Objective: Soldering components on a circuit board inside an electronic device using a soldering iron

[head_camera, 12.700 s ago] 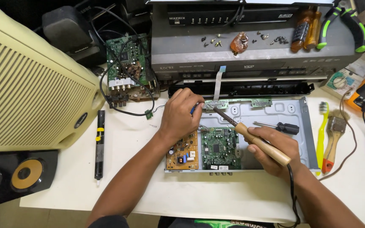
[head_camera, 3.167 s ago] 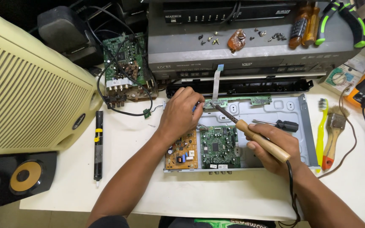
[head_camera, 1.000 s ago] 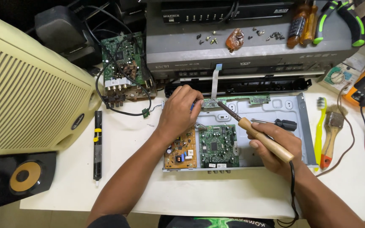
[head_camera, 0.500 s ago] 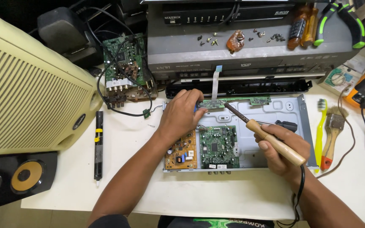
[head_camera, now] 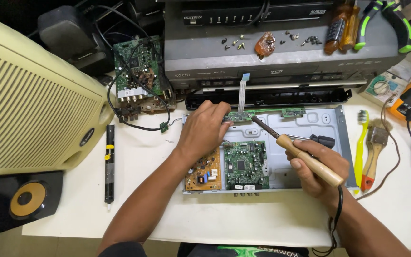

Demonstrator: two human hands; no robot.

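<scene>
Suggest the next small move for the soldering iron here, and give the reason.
Probably bring the soldering iron tip down onto the narrow green strip board. The right hand holds the iron with its tip just short of that board, and the left hand steadies the board's left end.

bare white table [head_camera: 139,190] is lying open left of the metal chassis [head_camera: 319,123]. a black desoldering pump [head_camera: 109,164] and cream speaker [head_camera: 29,109] are crowding the left side; a toothbrush [head_camera: 360,143] and paintbrush [head_camera: 373,152] are hemming the right.
</scene>
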